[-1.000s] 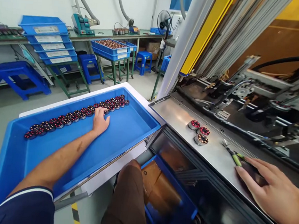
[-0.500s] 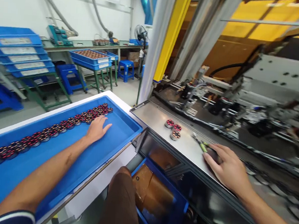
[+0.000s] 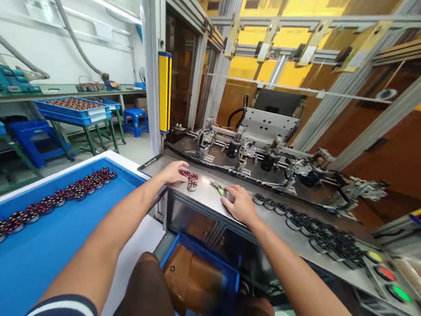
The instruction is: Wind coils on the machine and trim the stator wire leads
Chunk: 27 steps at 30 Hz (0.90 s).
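Both hands are over the metal desk (image 3: 207, 198): the left hand (image 3: 174, 172) curves its fingers down at the leftmost of 3 red-and-black round parts (image 3: 192, 186), though I cannot tell whether it grips that part or only touches it, while the right hand (image 3: 242, 207) is closed loosely around the green handles of the pliers (image 3: 221, 191), whose tip points towards the cluster. The 3 parts are probably grouped so that either hand can reach them, and the pliers seem held low so the arm can rest. To the right, dark rings (image 3: 319, 243) crowd along the desk, perhaps leaving the middle stretch free, and a band of similar parts (image 3: 56, 198) lines the far side of the blue tray (image 3: 59, 243), likely for order. The desk is a narrow strip: its front edge drops off above a blue bin (image 3: 237, 284), and a black cable bundle (image 3: 224, 168) bounds it towards the machine (image 3: 268, 121). Bare metal shows between the cluster and the right hand, the tray's near half is open, and the push buttons (image 3: 386, 273) sit beyond the rings, well apart from the hands
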Motion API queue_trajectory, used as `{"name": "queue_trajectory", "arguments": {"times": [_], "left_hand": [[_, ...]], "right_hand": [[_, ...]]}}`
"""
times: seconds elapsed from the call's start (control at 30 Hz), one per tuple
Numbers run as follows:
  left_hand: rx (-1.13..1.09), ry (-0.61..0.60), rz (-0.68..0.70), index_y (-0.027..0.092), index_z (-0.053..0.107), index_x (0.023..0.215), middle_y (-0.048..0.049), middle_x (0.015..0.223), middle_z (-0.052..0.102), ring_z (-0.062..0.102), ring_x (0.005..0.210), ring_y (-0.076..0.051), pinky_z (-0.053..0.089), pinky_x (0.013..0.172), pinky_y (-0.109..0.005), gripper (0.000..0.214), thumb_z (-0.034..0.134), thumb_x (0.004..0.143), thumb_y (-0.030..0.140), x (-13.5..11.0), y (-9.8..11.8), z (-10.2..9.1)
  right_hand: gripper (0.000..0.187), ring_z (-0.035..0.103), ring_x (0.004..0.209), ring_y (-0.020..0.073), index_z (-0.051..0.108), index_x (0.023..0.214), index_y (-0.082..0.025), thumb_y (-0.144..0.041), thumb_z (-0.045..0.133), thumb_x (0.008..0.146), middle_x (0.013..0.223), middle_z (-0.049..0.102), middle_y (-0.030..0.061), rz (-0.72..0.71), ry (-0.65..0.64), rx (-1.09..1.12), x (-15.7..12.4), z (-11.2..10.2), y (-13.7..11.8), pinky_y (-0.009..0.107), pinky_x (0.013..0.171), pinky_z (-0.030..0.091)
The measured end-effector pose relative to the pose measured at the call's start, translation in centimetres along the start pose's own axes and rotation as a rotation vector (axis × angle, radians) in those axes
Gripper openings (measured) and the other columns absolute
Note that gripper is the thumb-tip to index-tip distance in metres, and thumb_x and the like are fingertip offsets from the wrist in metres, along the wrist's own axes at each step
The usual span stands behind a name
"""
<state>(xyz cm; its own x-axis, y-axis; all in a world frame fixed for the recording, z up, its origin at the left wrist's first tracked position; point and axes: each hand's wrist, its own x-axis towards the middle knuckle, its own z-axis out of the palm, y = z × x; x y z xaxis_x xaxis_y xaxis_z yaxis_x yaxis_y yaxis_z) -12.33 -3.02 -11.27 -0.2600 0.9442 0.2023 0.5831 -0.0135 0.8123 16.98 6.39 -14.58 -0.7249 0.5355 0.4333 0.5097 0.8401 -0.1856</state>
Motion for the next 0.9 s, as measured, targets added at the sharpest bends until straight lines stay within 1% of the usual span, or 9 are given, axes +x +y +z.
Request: {"name": "queue_trajectory", "arguments": {"times": [0.13, 0.27, 0.33, 0.43, 0.47, 0.53, 0.6, 0.7, 0.9], "left_hand": [[-0.129, 0.151, 0.003, 0.017, 0.060, 0.125, -0.0099, 0.124, 0.064, 0.066, 0.104, -0.023, 0.058, 0.087, -0.045, 0.035, 0.062, 0.095, 0.035, -2.6, 1.8, -1.0], [-0.243, 0.343, 0.067, 0.016, 0.054, 0.129, -0.0113, 0.121, 0.069, 0.070, 0.101, -0.022, 0.058, 0.091, -0.042, 0.048, 0.073, 0.086, 0.025, -9.9, 4.2, -1.4], [-0.296, 0.406, 0.121, 0.018, 0.050, 0.130, -0.0133, 0.122, 0.071, 0.072, 0.102, -0.021, 0.057, 0.094, -0.037, 0.061, 0.080, 0.077, 0.016, -15.1, 6.0, -0.1], [-0.367, 0.449, 0.193, 0.021, 0.049, 0.128, -0.0130, 0.120, 0.074, 0.072, 0.106, -0.021, 0.057, 0.095, -0.035, 0.060, 0.080, 0.077, 0.014, -22.7, 8.5, 3.1], [-0.394, 0.450, 0.216, 0.024, 0.050, 0.127, -0.0107, 0.119, 0.075, 0.073, 0.105, -0.020, 0.057, 0.094, -0.033, 0.061, 0.081, 0.075, 0.011, -24.7, 9.2, 4.2], [-0.434, 0.452, 0.306, 0.027, 0.053, 0.128, -0.0070, 0.119, 0.077, 0.073, 0.106, -0.019, 0.058, 0.092, -0.030, 0.067, 0.081, 0.073, 0.002, -27.7, 10.1, 6.1], [-0.456, 0.414, 0.388, 0.029, 0.054, 0.132, -0.0054, 0.119, 0.077, 0.073, 0.108, -0.020, 0.058, 0.093, -0.031, 0.075, 0.078, 0.070, -0.007, -29.0, 10.4, 7.4], [-0.460, 0.284, 0.495, 0.027, 0.051, 0.139, -0.0070, 0.124, 0.075, 0.071, 0.112, -0.021, 0.059, 0.094, -0.033, 0.083, 0.074, 0.069, -0.012, -28.8, 10.3, 8.9], [-0.546, 0.116, 0.484, 0.028, 0.048, 0.142, -0.0075, 0.127, 0.073, 0.071, 0.111, -0.021, 0.060, 0.094, -0.033, 0.082, 0.073, 0.073, -0.008, -27.5, 10.8, 11.6]], "right_hand": [[0.038, 0.062, 0.109, 0.0306, 0.070, 0.115, -0.014, -0.038, 0.054, 0.090, 0.118, 0.068, 0.0165, -0.030, 0.018, 0.046, -0.3, 0.3, 0.4, 0.045, 0.102, 0.047], [0.039, 0.062, 0.107, 0.0340, 0.072, 0.110, -0.013, -0.039, 0.055, 0.087, 0.112, 0.068, 0.0192, -0.059, 0.050, 0.153, 0.4, 0.7, 0.7, 0.052, 0.101, 0.047], [0.039, 0.061, 0.111, 0.0359, 0.072, 0.108, -0.014, -0.042, 0.059, 0.085, 0.115, 0.067, 0.0195, -0.066, 0.082, 0.211, 0.5, 0.0, -0.1, 0.055, 0.103, 0.045], [0.043, 0.056, 0.122, 0.0342, 0.070, 0.113, -0.015, -0.047, 0.060, 0.086, 0.129, 0.062, 0.0187, -0.074, 0.140, 0.300, -1.9, -3.0, -3.3, 0.051, 0.109, 0.042], [0.042, 0.060, 0.118, 0.0298, 0.068, 0.115, -0.017, -0.049, 0.059, 0.089, 0.128, 0.063, 0.0160, -0.082, 0.142, 0.349, -3.4, -4.3, -4.9, 0.046, 0.106, 0.046], [0.033, 0.067, 0.093, 0.0231, 0.069, 0.109, -0.017, -0.045, 0.063, 0.090, 0.109, 0.069, 0.0119, -0.076, 0.069, 0.746, -7.1, -6.7, -8.4, 0.039, 0.087, 0.055], [0.027, 0.065, 0.077, 0.0184, 0.069, 0.098, -0.018, -0.044, 0.063, 0.092, 0.090, 0.069, 0.0074, -0.022, -0.050, 1.069, -10.8, -8.4, -11.8, 0.033, 0.073, 0.055], [0.029, 0.055, 0.062, 0.0128, 0.067, 0.083, -0.016, -0.045, 0.069, 0.088, 0.073, 0.060, 0.0019, 0.117, -0.036, 1.316, -15.2, -9.4, -15.2, 0.026, 0.058, 0.047], [0.028, 0.043, 0.058, 0.0098, 0.059, 0.070, -0.017, -0.036, 0.069, 0.089, 0.066, 0.052, -0.0018, 0.382, -0.092, 1.464, -18.6, -10.1, -15.1, 0.025, 0.055, 0.036]]}}
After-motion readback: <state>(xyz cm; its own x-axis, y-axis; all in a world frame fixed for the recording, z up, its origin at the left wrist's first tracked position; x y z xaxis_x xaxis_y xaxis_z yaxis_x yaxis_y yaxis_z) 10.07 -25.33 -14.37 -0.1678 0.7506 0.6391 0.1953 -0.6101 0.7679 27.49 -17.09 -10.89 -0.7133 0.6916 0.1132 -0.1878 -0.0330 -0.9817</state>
